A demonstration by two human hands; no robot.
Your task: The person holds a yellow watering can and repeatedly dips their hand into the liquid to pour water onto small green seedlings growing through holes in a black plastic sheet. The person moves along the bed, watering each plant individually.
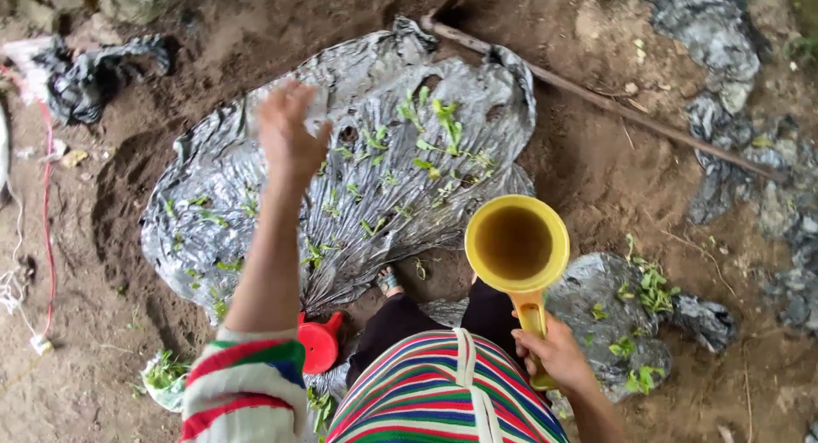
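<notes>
My right hand (558, 353) grips the handle of a yellow plastic dipper (516, 244) that holds murky brownish water. It is level, above my knees. My left hand (288, 132) is stretched out over a black plastic sheet (256, 179) spread on the soil, fingers apart, with something pale and blurred at its fingertips. Small green seedlings (434, 123) poke up through holes in the sheet, several of them at its far right part. I wear a striped garment (443, 392).
A red plastic object (319, 342) lies by my left knee. A long wooden stick (613, 106) crosses the soil at the upper right. More crumpled plastic with seedlings (648, 290) lies to the right, and a red cord (47, 213) runs along the left.
</notes>
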